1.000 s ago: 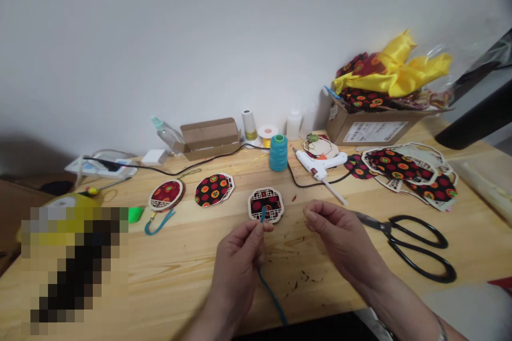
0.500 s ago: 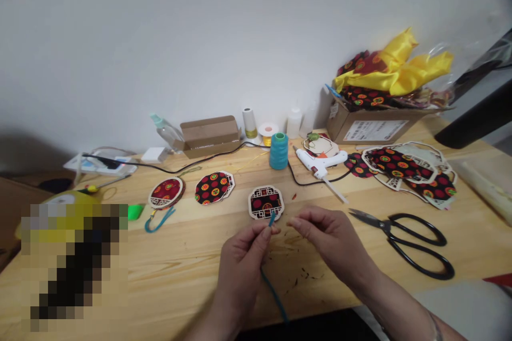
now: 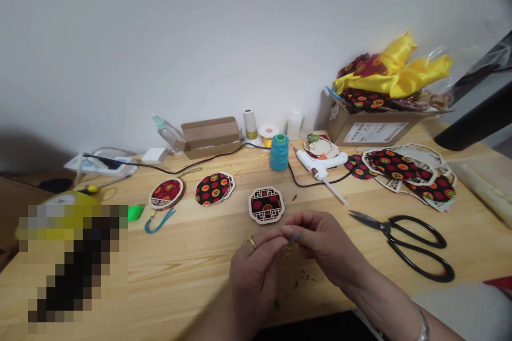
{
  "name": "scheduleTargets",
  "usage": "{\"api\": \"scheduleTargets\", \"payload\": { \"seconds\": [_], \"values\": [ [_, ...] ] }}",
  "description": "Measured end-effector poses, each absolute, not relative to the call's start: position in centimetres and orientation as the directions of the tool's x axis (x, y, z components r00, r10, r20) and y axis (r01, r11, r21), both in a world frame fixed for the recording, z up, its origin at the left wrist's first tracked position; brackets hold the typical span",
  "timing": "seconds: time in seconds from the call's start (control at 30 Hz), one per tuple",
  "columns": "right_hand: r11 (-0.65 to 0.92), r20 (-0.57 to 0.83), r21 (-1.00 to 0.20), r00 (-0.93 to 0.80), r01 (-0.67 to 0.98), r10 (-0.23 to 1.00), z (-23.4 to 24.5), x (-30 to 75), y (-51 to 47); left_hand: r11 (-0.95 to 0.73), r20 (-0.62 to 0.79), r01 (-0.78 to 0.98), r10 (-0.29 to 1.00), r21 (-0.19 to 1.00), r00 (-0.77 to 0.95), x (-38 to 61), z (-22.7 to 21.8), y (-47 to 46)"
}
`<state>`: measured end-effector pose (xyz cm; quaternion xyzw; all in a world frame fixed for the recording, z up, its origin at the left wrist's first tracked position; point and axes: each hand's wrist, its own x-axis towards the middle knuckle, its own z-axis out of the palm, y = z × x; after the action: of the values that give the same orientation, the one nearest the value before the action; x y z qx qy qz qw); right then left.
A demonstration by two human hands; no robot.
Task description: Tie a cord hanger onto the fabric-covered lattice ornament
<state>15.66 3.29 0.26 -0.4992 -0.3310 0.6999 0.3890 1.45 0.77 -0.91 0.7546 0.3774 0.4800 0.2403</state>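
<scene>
A short end of teal cord (image 3: 295, 238) shows between my two hands, at the fingertips. My left hand (image 3: 256, 266), with a ring on one finger, is closed in a pinch on the cord. My right hand (image 3: 320, 240) meets it from the right, thumb and fingers pressed together at the same cord; most of it is covered by the fingers. Just beyond the hands lies a small lattice-framed piece (image 3: 266, 205) with dark red patterned fabric. Black-handled scissors (image 3: 400, 242) rest to the right of my right hand.
Behind stand a teal thread cone (image 3: 279, 153), a white glue gun (image 3: 321, 162) and a cardboard box (image 3: 372, 130) of fabric. An octagonal patterned piece (image 3: 214, 188) and a round one with a teal loop (image 3: 167, 193) lie left. Patterned pieces (image 3: 400, 165) are heaped right.
My hands have come together; the right has moved left to the left fingertips. My left hand has turned, and the cord end now points right instead of up.
</scene>
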Motion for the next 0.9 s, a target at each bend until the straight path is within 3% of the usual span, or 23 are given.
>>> {"api": "scheduleTargets", "payload": {
  "seconds": [0.43,0.7,0.8,0.9],
  "values": [
    [-0.439,-0.385,-0.786,-0.211,-0.435,0.898,-0.23,15.87,3.06,-0.592,0.521,0.361,0.806,0.721,0.281,1.44,-1.65,0.70],
    [-0.381,-0.326,-0.791,-0.198,-0.478,0.924,-0.40,16.20,3.08,-0.580,0.511,0.358,0.814,0.731,0.277,1.64,-1.48,0.73],
    [-0.357,-0.320,-0.803,-0.160,-0.477,0.934,-0.58,16.30,3.12,-0.505,0.456,0.381,0.863,0.775,0.215,1.44,-1.60,0.55],
    [-0.325,-0.305,-0.835,-0.117,-0.445,0.945,-0.56,16.43,3.09,-0.351,0.361,0.369,0.932,0.861,0.043,1.08,-1.39,0.44]
  ]
}}
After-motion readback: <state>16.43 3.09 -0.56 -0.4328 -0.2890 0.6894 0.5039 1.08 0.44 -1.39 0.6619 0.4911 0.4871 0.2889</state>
